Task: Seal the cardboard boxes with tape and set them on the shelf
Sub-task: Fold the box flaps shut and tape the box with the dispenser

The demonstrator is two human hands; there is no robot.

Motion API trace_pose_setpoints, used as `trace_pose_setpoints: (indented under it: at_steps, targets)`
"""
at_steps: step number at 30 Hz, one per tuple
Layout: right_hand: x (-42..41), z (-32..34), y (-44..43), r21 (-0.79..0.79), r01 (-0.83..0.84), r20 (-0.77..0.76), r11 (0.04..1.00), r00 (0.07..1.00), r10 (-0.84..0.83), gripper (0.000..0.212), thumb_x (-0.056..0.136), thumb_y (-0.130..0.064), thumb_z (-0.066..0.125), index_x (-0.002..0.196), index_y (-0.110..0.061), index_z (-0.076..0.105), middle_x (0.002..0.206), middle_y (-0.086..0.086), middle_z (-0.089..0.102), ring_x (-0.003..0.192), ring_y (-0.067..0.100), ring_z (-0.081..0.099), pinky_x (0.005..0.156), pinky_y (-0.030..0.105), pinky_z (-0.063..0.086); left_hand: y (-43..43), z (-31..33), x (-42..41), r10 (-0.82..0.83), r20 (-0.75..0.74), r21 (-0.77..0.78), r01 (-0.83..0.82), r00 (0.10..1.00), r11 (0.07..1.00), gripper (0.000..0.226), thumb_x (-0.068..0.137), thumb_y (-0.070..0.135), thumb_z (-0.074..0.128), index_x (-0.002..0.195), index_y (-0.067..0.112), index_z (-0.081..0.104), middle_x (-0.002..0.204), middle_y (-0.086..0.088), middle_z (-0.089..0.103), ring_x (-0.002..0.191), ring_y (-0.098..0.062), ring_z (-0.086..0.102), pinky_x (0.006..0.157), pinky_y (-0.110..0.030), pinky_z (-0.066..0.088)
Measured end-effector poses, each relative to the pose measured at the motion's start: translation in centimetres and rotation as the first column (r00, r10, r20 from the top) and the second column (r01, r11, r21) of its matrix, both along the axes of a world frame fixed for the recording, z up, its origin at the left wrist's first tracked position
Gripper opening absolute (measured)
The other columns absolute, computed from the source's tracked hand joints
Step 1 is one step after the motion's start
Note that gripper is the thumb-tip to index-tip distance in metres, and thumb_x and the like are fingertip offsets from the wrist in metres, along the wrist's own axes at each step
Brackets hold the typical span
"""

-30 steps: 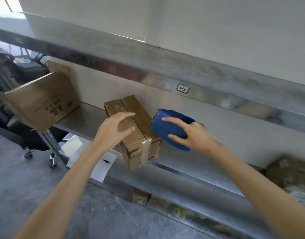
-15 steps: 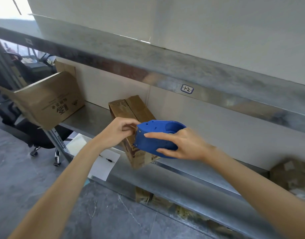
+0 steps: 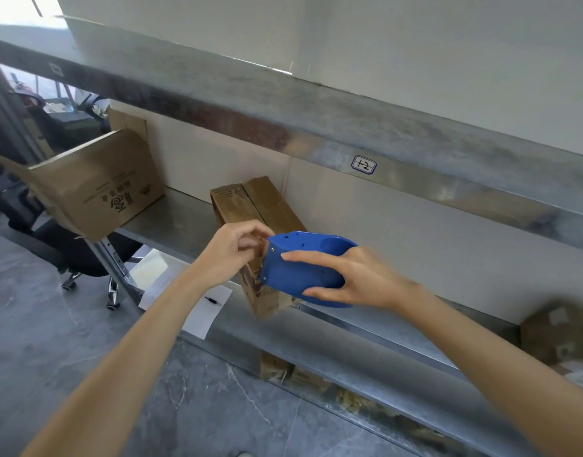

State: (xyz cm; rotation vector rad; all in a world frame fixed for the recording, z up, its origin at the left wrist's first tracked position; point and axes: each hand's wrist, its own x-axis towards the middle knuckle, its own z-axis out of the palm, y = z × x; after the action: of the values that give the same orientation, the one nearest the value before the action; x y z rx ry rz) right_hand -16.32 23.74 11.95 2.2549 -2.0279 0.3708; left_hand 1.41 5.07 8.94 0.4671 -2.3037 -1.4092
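Note:
A small closed cardboard box (image 3: 250, 206) lies on the middle metal shelf (image 3: 175, 222), its near end jutting over the front edge. My right hand (image 3: 356, 278) grips a blue tape dispenser (image 3: 300, 268) in front of that near end. My left hand (image 3: 231, 255) has its fingers curled at the dispenser's left end, right by the box's near top; whether they pinch the tape end I cannot see. The box's near face is partly hidden behind the dispenser.
A larger open cardboard box (image 3: 95, 183) sits tilted at the shelf's left end. Another box (image 3: 560, 334) lies at the right. The upper shelf (image 3: 316, 113) overhangs. More boxes (image 3: 283, 371) stand on the lower level. Papers (image 3: 191, 301) and an office chair (image 3: 72, 255) stand on the floor.
My right hand has brought the dispenser from beside the box to its near end. My left hand left the box top and curled its fingers at the dispenser's left end.

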Motion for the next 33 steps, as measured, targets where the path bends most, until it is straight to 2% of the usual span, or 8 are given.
trace_pose_setpoints:
  at_steps: [3, 7, 11, 16, 20, 25, 30, 33]
  targets:
    - [-0.2, 0.3, -0.2, 0.0, 0.01, -0.019, 1.0, 1.0, -0.01, 0.056, 0.093, -0.054, 0.05, 0.145, -0.052, 0.029, 0.046, 0.001, 0.035, 0.043, 0.019, 0.028, 0.043, 0.03, 0.038, 0.4, -0.3, 0.1, 0.062, -0.047, -0.024, -0.063, 0.997, 0.998, 0.044, 0.085, -0.024, 0.05, 0.106, 0.011, 0.067, 0.102, -0.003, 0.07, 0.09, -0.014, 0.069, 0.074, -0.018, 0.052]
    - [-1.0, 1.1, 0.4, 0.005, 0.007, -0.031, 1.0, 0.999, -0.007, 0.057, 0.091, -0.052, 0.052, 0.144, -0.053, 0.032, 0.047, 0.0, 0.021, 0.043, 0.019, 0.023, 0.041, 0.025, 0.032, 0.2, -0.4, 1.5, 0.222, -0.102, -0.024, -0.225, 0.97, 0.974, 0.027, 0.086, -0.009, 0.066, 0.101, 0.014, 0.067, 0.091, -0.005, 0.068, 0.081, -0.008, 0.068, 0.076, -0.016, 0.053]
    - [-3.1, 0.9, 2.7, 0.054, 0.081, -0.008, 0.995, 0.997, -0.081, 0.055, 0.087, -0.054, 0.052, 0.141, -0.052, 0.04, 0.045, -0.002, 0.015, 0.038, 0.013, 0.019, 0.043, 0.013, 0.02, -1.9, -1.8, 5.6, 0.359, -0.041, 0.052, -0.357, 0.933, 0.933, 0.027, 0.089, -0.001, 0.067, 0.103, 0.022, 0.066, 0.085, -0.005, 0.069, 0.078, -0.013, 0.073, 0.079, -0.015, 0.05]
    - [-4.4, 0.5, 4.0, 0.11, 0.12, 0.019, 0.987, 0.992, -0.123, 0.057, 0.083, -0.052, 0.058, 0.138, -0.051, 0.046, 0.043, -0.002, 0.012, 0.037, 0.012, 0.021, 0.043, 0.009, 0.025, 0.6, -3.0, 5.6, 0.327, 0.015, 0.084, -0.327, 0.945, 0.941, 0.025, 0.09, -0.001, 0.067, 0.107, 0.018, 0.067, 0.085, -0.008, 0.068, 0.076, -0.011, 0.073, 0.076, -0.005, 0.046]
    - [-4.8, -0.1, 5.0, 0.164, 0.174, 0.001, 0.971, 0.984, -0.176, 0.062, 0.078, -0.052, 0.064, 0.136, -0.054, 0.045, 0.041, -0.003, 0.009, 0.035, 0.007, 0.018, 0.046, 0.004, 0.015, 1.9, -4.1, 5.0, 0.311, 0.012, 0.143, -0.31, 0.95, 0.94, 0.032, 0.086, 0.002, 0.073, 0.11, 0.022, 0.067, 0.084, -0.002, 0.068, 0.078, -0.015, 0.074, 0.076, -0.016, 0.051]
    - [-4.9, -0.6, 5.3, 0.189, 0.219, 0.014, 0.957, 0.974, -0.226, 0.062, 0.076, -0.052, 0.065, 0.135, -0.055, 0.047, 0.041, -0.002, 0.01, 0.036, 0.008, 0.017, 0.047, 0.005, 0.015, 2.4, -5.5, 4.5, 0.343, 0.017, 0.098, -0.343, 0.939, 0.934, 0.037, 0.085, 0.005, 0.075, 0.112, 0.029, 0.068, 0.083, 0.013, 0.065, 0.078, -0.013, 0.072, 0.081, -0.026, 0.05]
    - [-4.8, -0.8, 5.3, 0.197, 0.259, 0.057, 0.946, 0.96, -0.275, 0.058, 0.078, -0.054, 0.064, 0.134, -0.055, 0.049, 0.04, -0.002, 0.012, 0.036, 0.008, 0.021, 0.048, 0.009, 0.019, 2.5, -6.3, 3.6, 0.353, -0.001, 0.041, -0.352, 0.936, 0.935, 0.04, 0.086, 0.006, 0.073, 0.114, 0.034, 0.068, 0.086, 0.012, 0.061, 0.082, -0.013, 0.07, 0.081, -0.018, 0.05]
    - [-4.9, -1.1, 5.3, 0.211, 0.25, 0.067, 0.945, 0.961, -0.27, 0.061, 0.078, -0.048, 0.073, 0.135, -0.053, 0.05, 0.039, -0.002, 0.014, 0.036, 0.009, 0.027, 0.047, 0.01, 0.02, 2.5, -6.8, 3.3, 0.354, -0.023, 0.034, -0.353, 0.935, 0.935, 0.041, 0.086, 0.003, 0.072, 0.116, 0.032, 0.07, 0.09, 0.007, 0.06, 0.084, -0.015, 0.069, 0.077, -0.014, 0.049]
